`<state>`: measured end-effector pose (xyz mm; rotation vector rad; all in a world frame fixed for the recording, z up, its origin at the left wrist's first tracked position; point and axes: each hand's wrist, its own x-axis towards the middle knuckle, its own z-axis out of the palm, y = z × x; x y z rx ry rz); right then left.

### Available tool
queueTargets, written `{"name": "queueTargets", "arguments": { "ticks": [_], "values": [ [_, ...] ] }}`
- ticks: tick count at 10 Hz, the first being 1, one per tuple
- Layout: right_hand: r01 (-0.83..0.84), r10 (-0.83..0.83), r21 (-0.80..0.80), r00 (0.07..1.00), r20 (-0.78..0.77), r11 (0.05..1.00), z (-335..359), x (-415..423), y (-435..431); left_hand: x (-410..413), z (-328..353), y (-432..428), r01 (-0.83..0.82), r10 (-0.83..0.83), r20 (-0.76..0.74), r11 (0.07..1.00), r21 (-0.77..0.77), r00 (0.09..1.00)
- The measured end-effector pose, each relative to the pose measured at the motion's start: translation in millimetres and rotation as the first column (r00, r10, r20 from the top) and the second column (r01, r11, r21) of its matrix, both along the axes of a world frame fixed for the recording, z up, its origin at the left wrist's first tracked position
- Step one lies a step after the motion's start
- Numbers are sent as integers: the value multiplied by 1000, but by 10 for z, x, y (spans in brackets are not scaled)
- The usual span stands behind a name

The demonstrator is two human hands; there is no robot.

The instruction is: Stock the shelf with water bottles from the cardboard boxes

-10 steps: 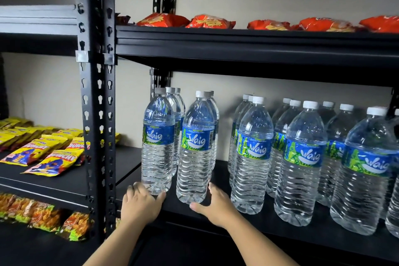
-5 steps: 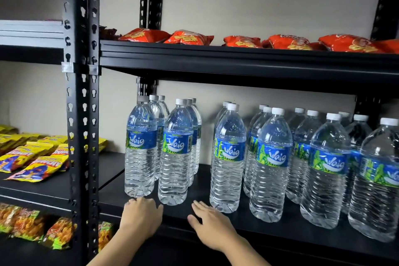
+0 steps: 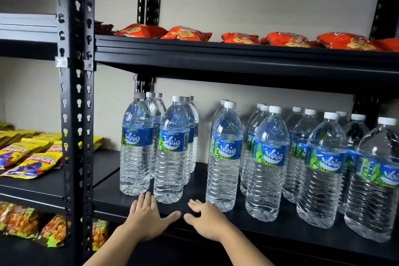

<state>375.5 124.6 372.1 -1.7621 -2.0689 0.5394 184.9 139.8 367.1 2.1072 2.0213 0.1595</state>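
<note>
Both the left hand point(image 3: 146, 218) and the right hand point(image 3: 207, 220) are laid flat, grip wide and empty, on the front edge of the shelf point(image 3: 280, 228), where the water bottles point(image 3: 224, 155) are stood upright in rows.

My left hand point(image 3: 149, 217) and my right hand point(image 3: 207, 220) are both bare: no gloves, no rings, no plasters on any finger I can see. My forearms behind them are bare too, with no sleeve, cuff, watch or band showing anywhere between the wrists and the bottom edge of the view. The nails on my left fingers point(image 3: 145, 200) are short and unpainted. My fingers are short and fairly slim.
</note>
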Motion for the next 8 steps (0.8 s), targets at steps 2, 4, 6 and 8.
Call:
{"name": "queueTargets", "arguments": {
  "ticks": [2, 4, 6, 8],
  "values": [
    [57, -58, 75, 998, 10, 996, -15, -36, -118, -47, 16, -31, 26, -27, 37, 999, 21, 999],
    [84, -90, 102, 994, 57, 991, -4, -80, -223, -26, -1, -57, 19, -23, 57, 998, 56, 998],
    [80, -91, 109, 990, 104, 991, -60, -87, -237, 15, -40, -82, -11, 4, 65, 995, 101, 998],
    [35, -48, 130, 994, 101, 991, -54, -38, -317, 52, -56, -152, -24, 15, 80, 994, 110, 997]
  ]
}}
